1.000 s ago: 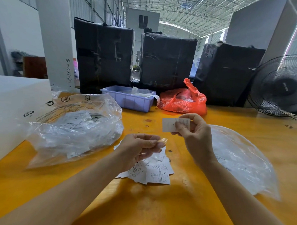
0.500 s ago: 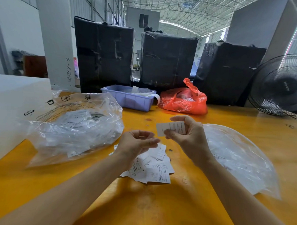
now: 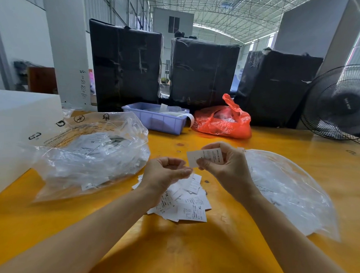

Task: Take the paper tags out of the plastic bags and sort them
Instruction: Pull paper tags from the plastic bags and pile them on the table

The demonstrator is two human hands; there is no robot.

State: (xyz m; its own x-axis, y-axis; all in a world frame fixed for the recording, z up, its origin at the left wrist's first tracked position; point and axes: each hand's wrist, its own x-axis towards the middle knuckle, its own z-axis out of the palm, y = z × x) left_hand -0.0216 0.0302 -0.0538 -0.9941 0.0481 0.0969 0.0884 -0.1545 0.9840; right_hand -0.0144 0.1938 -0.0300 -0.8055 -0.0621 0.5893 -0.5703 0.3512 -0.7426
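Observation:
My right hand (image 3: 229, 170) pinches one white paper tag (image 3: 205, 156) above the yellow table (image 3: 171, 248). My left hand (image 3: 165, 173) hovers just left of it, fingers curled and thumb against the fingertips, close to the tag's lower corner. Whether it pinches a thin clear sleeve is unclear. Below both hands lies a loose pile of white tags (image 3: 191, 208), some marked XL. A crumpled clear plastic bag (image 3: 88, 153) with more tags inside sits to the left. A flatter clear bag (image 3: 291, 193) lies to the right.
A white box (image 3: 18, 126) stands at the left edge. At the back are a lilac plastic bin (image 3: 155, 120), a red plastic bag (image 3: 222, 121), three black-wrapped bales (image 3: 203, 71) and a black fan (image 3: 339, 103) on the right.
My right hand has carried the tag slightly left and down toward my left hand. The small clear sleeve seen at my left fingertips a second ago no longer shows plainly.

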